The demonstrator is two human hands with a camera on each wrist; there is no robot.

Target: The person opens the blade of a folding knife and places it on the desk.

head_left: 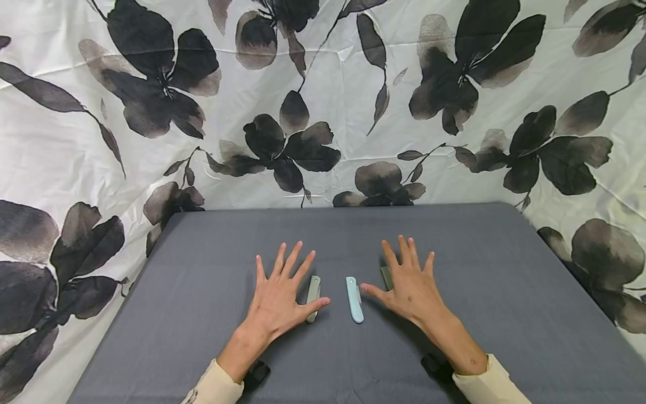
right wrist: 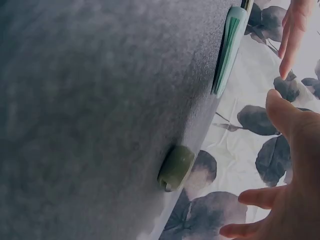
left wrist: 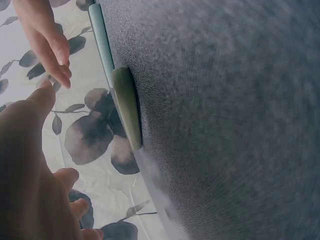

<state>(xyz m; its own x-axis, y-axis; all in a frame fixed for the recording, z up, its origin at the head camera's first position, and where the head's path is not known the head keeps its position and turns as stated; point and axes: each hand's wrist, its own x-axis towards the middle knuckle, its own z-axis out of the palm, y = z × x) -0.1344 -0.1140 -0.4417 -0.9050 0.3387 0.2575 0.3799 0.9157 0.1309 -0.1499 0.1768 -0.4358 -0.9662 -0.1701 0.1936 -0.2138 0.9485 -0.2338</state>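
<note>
Both hands are held over the grey table with fingers spread and straight, holding nothing. Beneath the thumb of my left hand [head_left: 276, 303] lies a sage-green folding knife [head_left: 313, 286], partly covered by that thumb; in the left wrist view the green knife [left wrist: 127, 107] rests below the hand. Between the hands is a light blue folding knife [head_left: 354, 300], its blade folded along the handle, as the right wrist view [right wrist: 229, 52] of the knife also shows. My right hand [head_left: 415, 289] partly hides a darker olive-green object [head_left: 386, 277], whose blunt end shows in the right wrist view.
A grey cloth covers the table [head_left: 202, 269], and its far edge meets a white curtain [head_left: 353, 101] printed with dark flowers. Dark wrist bands [head_left: 257, 373] and cream sleeves [head_left: 214, 384] are at the forearms.
</note>
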